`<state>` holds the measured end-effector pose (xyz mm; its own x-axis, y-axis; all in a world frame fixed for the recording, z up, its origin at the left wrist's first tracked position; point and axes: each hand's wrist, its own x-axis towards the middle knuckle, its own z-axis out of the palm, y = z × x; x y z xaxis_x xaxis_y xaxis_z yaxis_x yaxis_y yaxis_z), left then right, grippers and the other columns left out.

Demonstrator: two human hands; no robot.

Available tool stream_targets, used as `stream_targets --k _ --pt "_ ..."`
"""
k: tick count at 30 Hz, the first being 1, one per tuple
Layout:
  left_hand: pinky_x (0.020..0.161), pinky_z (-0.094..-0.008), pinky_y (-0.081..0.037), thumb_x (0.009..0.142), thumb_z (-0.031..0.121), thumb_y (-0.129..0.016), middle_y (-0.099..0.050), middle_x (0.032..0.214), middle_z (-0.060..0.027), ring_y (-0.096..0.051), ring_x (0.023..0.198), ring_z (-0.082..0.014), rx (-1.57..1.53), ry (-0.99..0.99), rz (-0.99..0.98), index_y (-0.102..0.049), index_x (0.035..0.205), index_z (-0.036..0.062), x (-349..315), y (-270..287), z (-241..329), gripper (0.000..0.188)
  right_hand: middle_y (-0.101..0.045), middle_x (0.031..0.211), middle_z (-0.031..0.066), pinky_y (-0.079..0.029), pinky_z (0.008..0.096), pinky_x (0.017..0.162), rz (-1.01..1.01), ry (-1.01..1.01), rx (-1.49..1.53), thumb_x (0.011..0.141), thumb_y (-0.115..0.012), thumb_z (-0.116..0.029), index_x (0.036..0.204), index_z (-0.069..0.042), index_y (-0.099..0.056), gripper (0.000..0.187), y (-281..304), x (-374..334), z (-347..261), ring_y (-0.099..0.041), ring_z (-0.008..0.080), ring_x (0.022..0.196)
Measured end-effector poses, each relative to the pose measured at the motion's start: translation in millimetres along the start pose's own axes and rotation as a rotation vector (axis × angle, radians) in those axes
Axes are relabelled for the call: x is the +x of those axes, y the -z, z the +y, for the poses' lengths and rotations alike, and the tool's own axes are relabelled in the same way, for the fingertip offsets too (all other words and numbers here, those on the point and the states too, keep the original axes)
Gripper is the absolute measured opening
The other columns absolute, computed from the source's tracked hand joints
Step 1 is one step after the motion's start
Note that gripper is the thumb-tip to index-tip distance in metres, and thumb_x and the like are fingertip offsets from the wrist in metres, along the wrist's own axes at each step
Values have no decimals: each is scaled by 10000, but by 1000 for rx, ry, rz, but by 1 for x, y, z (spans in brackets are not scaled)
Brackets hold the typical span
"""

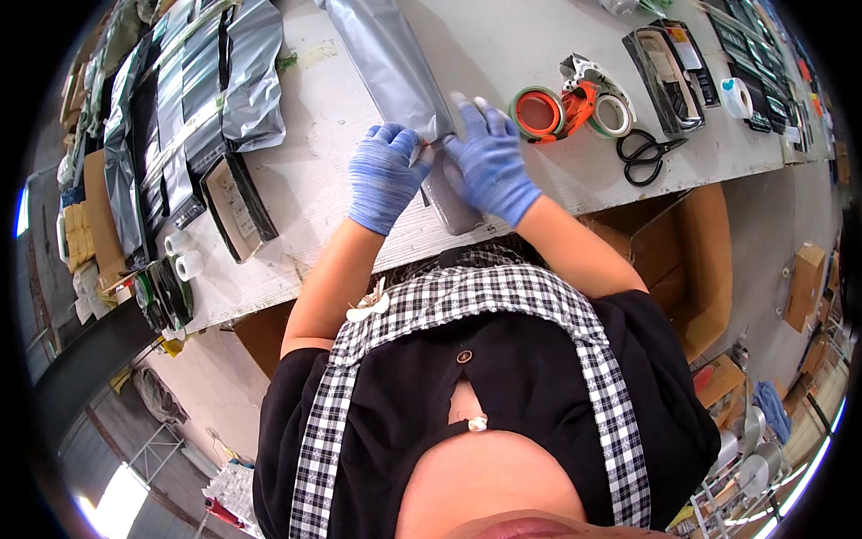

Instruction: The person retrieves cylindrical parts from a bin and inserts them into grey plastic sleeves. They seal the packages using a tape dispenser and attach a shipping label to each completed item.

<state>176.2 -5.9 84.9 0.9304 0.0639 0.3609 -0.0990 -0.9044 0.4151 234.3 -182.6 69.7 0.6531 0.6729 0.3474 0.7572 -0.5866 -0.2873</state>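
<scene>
A long grey plastic bag [388, 67] lies across the table, with its mouth toward me. Out of that mouth pokes a darker grey, rounded long object [449, 199] whose kind I cannot make out; its near end reaches the table's front edge. My left hand [384, 178], in a blue knit glove, is closed, pinching the left side of the bag's mouth. At the right side, my gloved right hand [496, 163] has thumb and forefinger pressed to the bag's edge while its other fingers stretch away from me. The pinched edge is partly hidden by the fingers.
Right of my hands lie an orange tape dispenser [579, 106], black-handled scissors [639, 162] and an open black box [666, 76]. Grey packed bags [202, 81] are stacked at left, beside another open box [238, 207] and small white rolls [189, 265]. A cardboard box [705, 269] stands below the table's edge.
</scene>
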Motion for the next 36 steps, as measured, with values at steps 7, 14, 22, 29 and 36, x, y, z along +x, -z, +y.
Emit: stream_targets --k 7,14,22,29,36 --pt "712 -399 -541 748 137 -730 -647 810 -124 -638 751 -307 -114 269 159 -549 1155 24 -39 -25 -7 459 -460 1359 164 -362 443 1026 -212 -24 303 774 -687 -335 1231 -76 -600 533 24 -94 -9 -418 340 1259" --pt "787 -440 -521 885 253 -613 -685 966 -232 -672 901 -387 -421 742 -397 -623 1064 15 -80 -61 -28 298 -528 1262 121 -412 417 973 -124 3 69 813 -660 -296 1263 -17 -544 543 -7 -11 -34 -502 301 1133" --pt "805 -447 -522 900 285 -608 -689 960 -228 -673 903 -378 -555 826 -598 -653 1085 44 -83 -61 -37 307 -611 820 132 -505 433 756 -325 44 551 812 -640 -169 942 -72 -663 163 -10 -141 -17 -607 325 797" --pt "740 -385 -532 899 241 -640 -706 865 -174 -680 770 -293 -591 526 -854 -670 1072 42 -124 -38 -30 265 -400 1432 230 -268 508 1105 -856 -143 144 959 -394 -292 1408 -25 -401 523 -95 11 -43 -369 363 1342" --pt "681 -337 -534 908 220 -644 -708 791 -116 -671 702 -182 -760 969 -682 -667 1101 27 -161 0 -71 274 -690 933 106 -519 401 791 -543 13 185 852 -614 -167 980 -91 -683 165 -55 -23 -88 -662 305 868"
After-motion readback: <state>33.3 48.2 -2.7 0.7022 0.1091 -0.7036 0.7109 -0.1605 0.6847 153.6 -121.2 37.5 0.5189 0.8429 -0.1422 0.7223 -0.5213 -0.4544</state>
